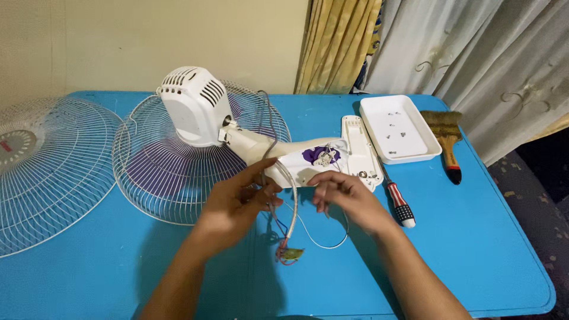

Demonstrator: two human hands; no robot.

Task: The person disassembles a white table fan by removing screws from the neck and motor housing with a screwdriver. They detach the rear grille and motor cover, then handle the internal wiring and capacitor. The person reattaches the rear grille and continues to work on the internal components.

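Fan is well into teardown: front grille (50, 172) is off and lying flat at the far left of the blue table (474, 249), and the rear grille (178, 172) is still on the motor housing (192, 104), which lies tipped over on it. The base cover (358, 148) is off and sits just beside the open base (314, 163), with purple part and switch gear exposed. Small screws are parked in the white tray (397, 127). Left hand (237, 204) is pinching the grey cable (291, 201) near where it leaves the base; right hand (344, 195) has fingers curled at the base edge, and I cannot tell what, if anything, it grips. Loose wire ends with a small component (289, 255) dangle onto the table between the forearms. My read: opening-up is done, wiring work is in progress, reassembly all left. Screwdriver (398, 204) lies just beside the right wrist, brush (447, 142) right of the tray, near the table's right edge. Open tabletop is mostly front right; left side is crowded by grilles, the front one overhanging the left edge.
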